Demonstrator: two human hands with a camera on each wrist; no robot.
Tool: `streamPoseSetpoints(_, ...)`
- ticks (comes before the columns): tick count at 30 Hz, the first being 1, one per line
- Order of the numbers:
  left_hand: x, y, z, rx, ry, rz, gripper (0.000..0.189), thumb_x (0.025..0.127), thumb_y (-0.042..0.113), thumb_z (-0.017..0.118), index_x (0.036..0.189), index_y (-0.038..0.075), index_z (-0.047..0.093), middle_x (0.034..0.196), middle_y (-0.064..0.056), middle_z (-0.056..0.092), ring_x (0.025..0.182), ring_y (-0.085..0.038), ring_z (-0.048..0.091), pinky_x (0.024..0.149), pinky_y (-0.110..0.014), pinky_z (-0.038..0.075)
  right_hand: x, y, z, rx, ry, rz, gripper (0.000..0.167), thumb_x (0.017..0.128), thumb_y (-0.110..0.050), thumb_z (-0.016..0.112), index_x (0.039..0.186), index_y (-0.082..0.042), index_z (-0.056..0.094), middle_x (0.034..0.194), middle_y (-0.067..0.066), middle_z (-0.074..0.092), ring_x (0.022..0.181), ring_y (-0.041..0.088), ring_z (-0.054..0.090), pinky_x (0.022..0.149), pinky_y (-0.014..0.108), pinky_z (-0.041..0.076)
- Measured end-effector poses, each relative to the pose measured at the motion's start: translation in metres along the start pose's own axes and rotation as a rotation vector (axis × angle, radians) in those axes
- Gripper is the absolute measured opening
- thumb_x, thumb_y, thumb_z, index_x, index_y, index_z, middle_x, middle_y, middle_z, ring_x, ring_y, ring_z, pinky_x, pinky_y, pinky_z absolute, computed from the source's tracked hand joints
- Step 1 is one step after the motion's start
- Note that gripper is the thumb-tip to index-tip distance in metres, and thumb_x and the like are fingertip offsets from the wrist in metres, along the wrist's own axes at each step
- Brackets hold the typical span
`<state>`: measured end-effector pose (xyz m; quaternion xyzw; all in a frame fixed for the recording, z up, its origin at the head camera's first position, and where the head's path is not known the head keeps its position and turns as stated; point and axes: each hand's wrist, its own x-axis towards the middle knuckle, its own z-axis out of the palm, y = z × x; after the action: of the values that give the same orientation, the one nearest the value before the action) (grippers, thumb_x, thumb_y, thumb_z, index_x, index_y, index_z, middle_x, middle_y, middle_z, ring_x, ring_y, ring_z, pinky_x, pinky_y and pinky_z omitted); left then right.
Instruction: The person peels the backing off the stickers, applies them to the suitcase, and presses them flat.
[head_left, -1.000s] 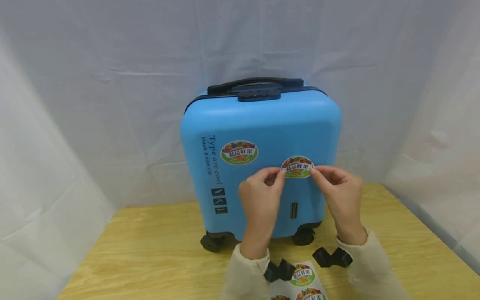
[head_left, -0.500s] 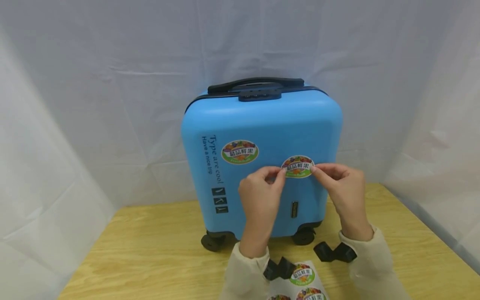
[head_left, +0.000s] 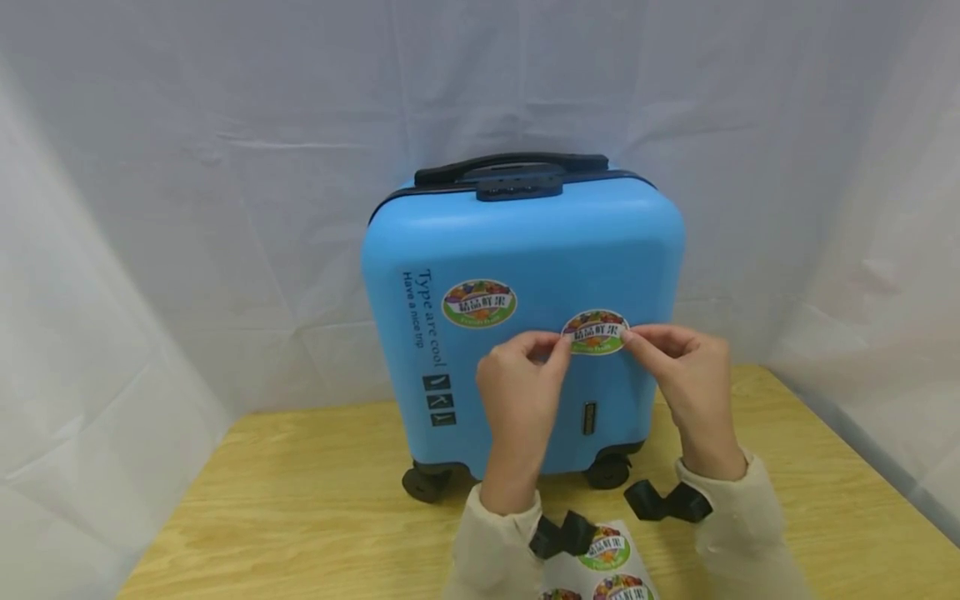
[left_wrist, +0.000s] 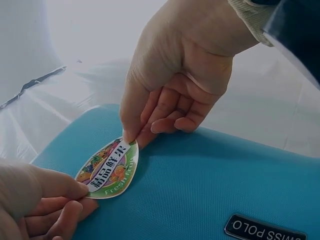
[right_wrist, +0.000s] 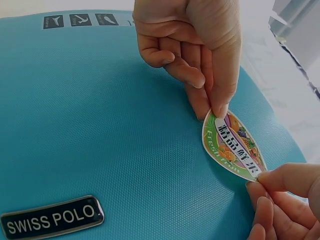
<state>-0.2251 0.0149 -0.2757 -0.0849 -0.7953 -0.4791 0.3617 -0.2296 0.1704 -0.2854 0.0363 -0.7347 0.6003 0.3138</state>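
An oval fruit sticker [head_left: 596, 332] is stretched between both hands, just in front of the blue suitcase [head_left: 525, 258]. My left hand [head_left: 522, 392] pinches its left end between thumb and forefinger. The opposite end is pinched by my right hand [head_left: 688, 383]. Seen in the left wrist view, the sticker [left_wrist: 109, 169] bows slightly; whether its back touches the shell, I cannot tell. A matching sticker [head_left: 479, 303] lies flat on the upper left of the suitcase front. Below the hands, a sticker sheet [head_left: 637, 558] is partly hidden by the left sleeve.
The suitcase stands upright on a wooden table [head_left: 300, 500], its black handle [head_left: 512, 167] on top and wheels [head_left: 607, 472] underneath. A metal nameplate [right_wrist: 52, 217] sits low on its front. White sheeting [head_left: 225, 208] hangs behind and at both sides.
My right forearm has shifted slightly to the right since the first frame. Both hands keep their pinch on the sticker, which stays in nearly the same place.
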Motion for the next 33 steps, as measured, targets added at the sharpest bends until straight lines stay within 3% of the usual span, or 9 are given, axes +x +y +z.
streamPoseSetpoints(6, -0.0014, 0.0023, 0.0017, 0.063, 0.022, 0.03, 0.018, 0.085, 0.028, 0.071, 0.081, 0.011, 0.075, 0.069, 0.001, 0.07, 0.05, -0.003, 0.056, 0.046, -0.019, 0.043, -0.0011, -0.0002, 0.0006, 0.004, 0.014, -0.001, 0.029, 0.081, -0.026, 0.075, 0.091, 0.001, 0.073, 0.075, -0.008, 0.07, 0.074, 0.012, 0.065, 0.065, 0.022, 0.05)
streamPoseSetpoints(11, -0.0017, 0.0028, 0.0024, 0.057, 0.034, 0.04, 0.017, 0.085, 0.026, 0.071, 0.08, 0.01, 0.074, 0.068, 0.0, 0.07, 0.051, -0.005, 0.058, 0.045, -0.018, 0.042, -0.0011, 0.0002, 0.0007, 0.0, 0.016, -0.004, 0.027, 0.081, -0.025, 0.075, 0.091, 0.001, 0.073, 0.075, -0.009, 0.07, 0.074, 0.012, 0.065, 0.065, 0.021, 0.05)
streamPoseSetpoints(24, 0.0003, 0.0003, 0.0029, 0.127, 0.086, 0.055, 0.022, 0.083, 0.031, 0.073, 0.071, 0.013, 0.071, 0.061, 0.003, 0.066, 0.047, -0.005, 0.053, 0.051, -0.023, 0.043, -0.0002, -0.0004, 0.0011, -0.002, 0.025, 0.011, 0.029, 0.08, -0.027, 0.076, 0.092, 0.0, 0.073, 0.075, -0.009, 0.07, 0.075, 0.011, 0.065, 0.065, 0.021, 0.05)
streamPoseSetpoints(33, 0.0011, -0.0013, 0.002, 0.113, 0.069, 0.052, 0.022, 0.083, 0.031, 0.072, 0.073, 0.012, 0.072, 0.063, 0.002, 0.067, 0.049, -0.004, 0.054, 0.054, -0.025, 0.045, -0.0006, 0.0005, 0.0016, -0.013, 0.029, -0.011, 0.028, 0.08, -0.027, 0.076, 0.091, -0.001, 0.074, 0.075, -0.007, 0.07, 0.073, 0.013, 0.064, 0.063, 0.022, 0.05)
